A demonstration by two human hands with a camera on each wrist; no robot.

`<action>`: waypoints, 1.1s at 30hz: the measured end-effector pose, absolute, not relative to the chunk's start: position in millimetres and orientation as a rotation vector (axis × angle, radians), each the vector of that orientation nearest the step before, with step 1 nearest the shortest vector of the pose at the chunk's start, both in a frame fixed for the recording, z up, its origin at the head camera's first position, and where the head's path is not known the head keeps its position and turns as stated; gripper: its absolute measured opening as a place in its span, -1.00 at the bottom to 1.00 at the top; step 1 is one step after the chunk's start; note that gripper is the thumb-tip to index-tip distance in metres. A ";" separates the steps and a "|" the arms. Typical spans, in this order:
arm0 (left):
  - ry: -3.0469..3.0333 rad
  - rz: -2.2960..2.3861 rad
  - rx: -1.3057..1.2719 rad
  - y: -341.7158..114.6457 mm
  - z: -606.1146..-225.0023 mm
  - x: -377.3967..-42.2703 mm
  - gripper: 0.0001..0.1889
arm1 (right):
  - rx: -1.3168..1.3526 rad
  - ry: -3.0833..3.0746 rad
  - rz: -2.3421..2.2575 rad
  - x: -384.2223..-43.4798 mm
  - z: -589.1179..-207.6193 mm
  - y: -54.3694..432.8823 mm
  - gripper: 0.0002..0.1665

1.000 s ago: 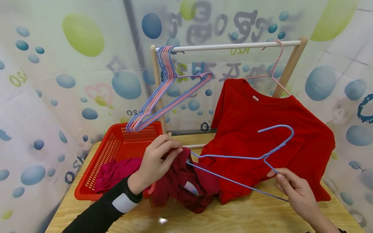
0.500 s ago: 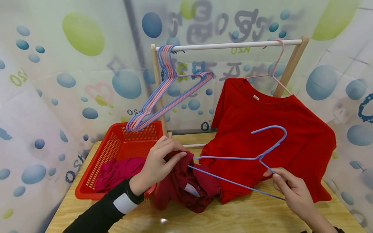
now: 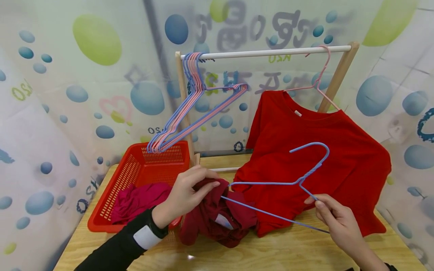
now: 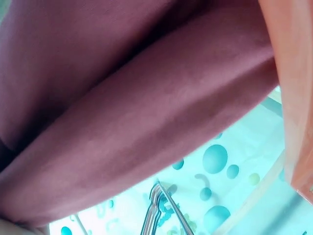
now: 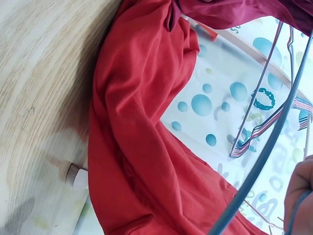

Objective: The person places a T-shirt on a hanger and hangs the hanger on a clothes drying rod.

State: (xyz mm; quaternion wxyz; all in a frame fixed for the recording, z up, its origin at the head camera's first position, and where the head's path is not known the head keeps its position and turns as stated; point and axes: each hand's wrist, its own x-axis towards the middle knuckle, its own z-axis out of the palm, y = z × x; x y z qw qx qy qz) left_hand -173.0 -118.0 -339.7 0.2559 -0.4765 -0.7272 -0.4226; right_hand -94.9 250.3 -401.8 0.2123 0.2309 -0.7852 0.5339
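Note:
My left hand (image 3: 185,194) pinches the edge of a dark red garment (image 3: 203,222) between thumb and fingers. The bunched cloth hangs down to the table, a pale patch showing in its folds; it fills much of the left wrist view. My right hand (image 3: 342,222) grips a blue wire hanger (image 3: 264,183) near its right shoulder, hook upward. The hanger's left end is hidden in the garment, beside my left fingers. In the right wrist view the hanger's wire (image 5: 263,161) crosses in front of a bright red T-shirt (image 5: 132,127).
The red T-shirt (image 3: 288,135) hangs from a pink hanger (image 3: 317,81) on the rack's white bar (image 3: 254,54). Several blue and pink hangers (image 3: 173,118) bunch at its left. A red basket (image 3: 101,227) holds a magenta cloth (image 3: 139,203) on the wooden table (image 3: 264,256).
My right hand has moved left with the blue hanger, and more of its left end is covered by the garment. My left hand has shifted slightly right and down with the cloth.

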 end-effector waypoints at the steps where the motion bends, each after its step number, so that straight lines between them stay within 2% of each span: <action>1: -1.964 -1.152 -1.300 -117.1 -340.3 -173.3 -0.81 | 0.641 -2.180 1.486 -94.8 -401.7 249.6 -0.63; 8: -1.948 -1.145 -1.323 -113.6 -339.8 -173.5 -0.83 | 0.649 -2.151 1.502 -95.7 -399.1 246.8 -0.64; 22: -1.890 -0.730 -1.347 -111.3 -339.9 -177.3 -0.89 | 0.563 -2.232 1.372 -95.2 -390.3 239.6 -0.68; 33: -1.903 -0.779 -1.333 -110.8 -340.6 -178.8 -0.90 | 0.533 -2.268 1.312 -96.6 -388.4 237.5 -0.70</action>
